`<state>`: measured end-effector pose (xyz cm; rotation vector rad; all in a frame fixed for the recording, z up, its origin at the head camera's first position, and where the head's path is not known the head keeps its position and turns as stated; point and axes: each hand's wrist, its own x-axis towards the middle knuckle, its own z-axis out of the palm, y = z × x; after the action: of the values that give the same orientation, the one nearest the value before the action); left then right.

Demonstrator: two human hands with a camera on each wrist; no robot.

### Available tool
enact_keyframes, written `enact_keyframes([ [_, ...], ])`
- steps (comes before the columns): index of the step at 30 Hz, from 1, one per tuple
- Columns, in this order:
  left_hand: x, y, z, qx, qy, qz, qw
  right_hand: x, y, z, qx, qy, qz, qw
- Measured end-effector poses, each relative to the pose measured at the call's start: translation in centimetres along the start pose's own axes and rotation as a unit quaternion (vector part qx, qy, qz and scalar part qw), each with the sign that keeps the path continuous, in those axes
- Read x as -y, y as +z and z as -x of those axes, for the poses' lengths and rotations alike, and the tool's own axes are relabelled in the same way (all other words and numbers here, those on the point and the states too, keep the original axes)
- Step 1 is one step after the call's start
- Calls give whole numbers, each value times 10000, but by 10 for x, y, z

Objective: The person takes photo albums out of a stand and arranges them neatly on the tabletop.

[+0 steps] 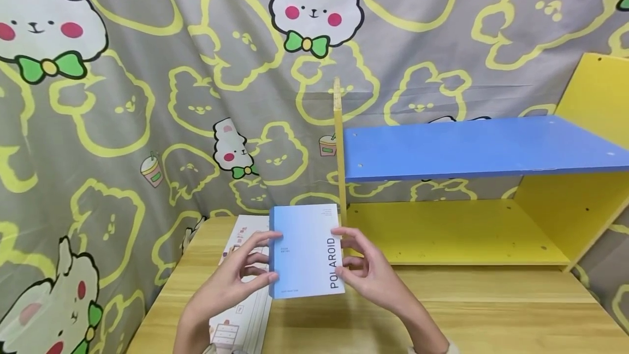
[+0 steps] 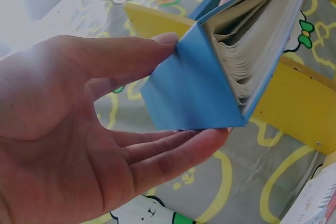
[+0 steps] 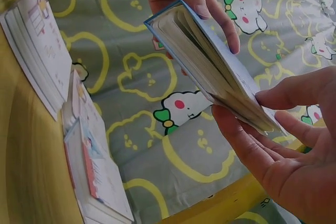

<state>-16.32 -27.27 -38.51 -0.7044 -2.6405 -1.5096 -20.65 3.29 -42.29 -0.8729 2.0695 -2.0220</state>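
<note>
A light blue album (image 1: 304, 250) printed "POLAROID" is held upright above the wooden table (image 1: 491, 310), between both hands. My left hand (image 1: 241, 272) pinches its spine edge, thumb on the front cover and fingers under the back. The left wrist view shows that thumb and the fingers (image 2: 173, 153) clamping the album's blue corner (image 2: 194, 93), its pages fanned slightly apart. My right hand (image 1: 363, 266) holds the opposite, open edge. In the right wrist view its fingers (image 3: 247, 140) lie under the album's page edge (image 3: 210, 72) with the thumb above.
A shelf unit with yellow sides and a blue board (image 1: 467, 146) stands on the table just right of the hands. A stack of printed booklets (image 1: 241, 310) lies under the left hand. A grey bunny-print cloth (image 1: 147, 97) hangs behind.
</note>
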Motion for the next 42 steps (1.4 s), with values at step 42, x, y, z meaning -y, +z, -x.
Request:
enact_keyframes([
  [42,48,14,10,418,-660,1010,9918,-48,25,15,-194,520,-62,9984],
])
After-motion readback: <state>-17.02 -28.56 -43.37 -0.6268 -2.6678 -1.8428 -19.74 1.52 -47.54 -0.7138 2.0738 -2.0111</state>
